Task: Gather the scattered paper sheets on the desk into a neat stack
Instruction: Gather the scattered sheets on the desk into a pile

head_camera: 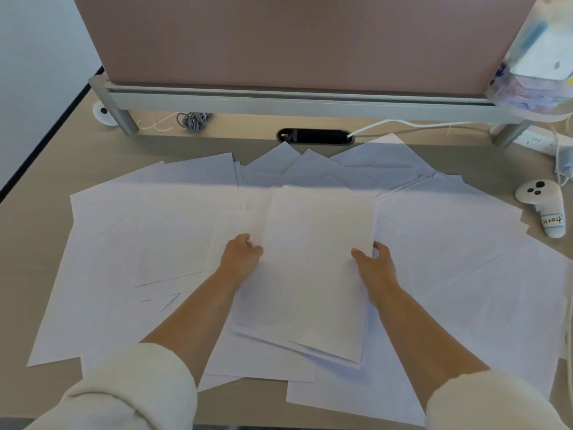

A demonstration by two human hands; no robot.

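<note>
Several white paper sheets (pixel 148 237) lie spread and overlapping across the beige desk (pixel 37 193). In the middle a small pile of sheets (pixel 316 262) is tilted up off the others, held by both side edges. My left hand (pixel 240 254) grips the pile's left edge with its fingers curled under it. My right hand (pixel 373 263) grips the right edge, thumb on top and fingers behind the paper. More loose sheets (pixel 459 243) fan out to the right and toward the back.
A brown partition panel (pixel 294 38) on a grey rail closes the desk's back. A black cable port (pixel 314 136) sits behind the papers. A white controller (pixel 542 206) lies at the right edge, cables and a power strip (pixel 533 139) behind it. Grey coiled cord (pixel 193 121) lies back left.
</note>
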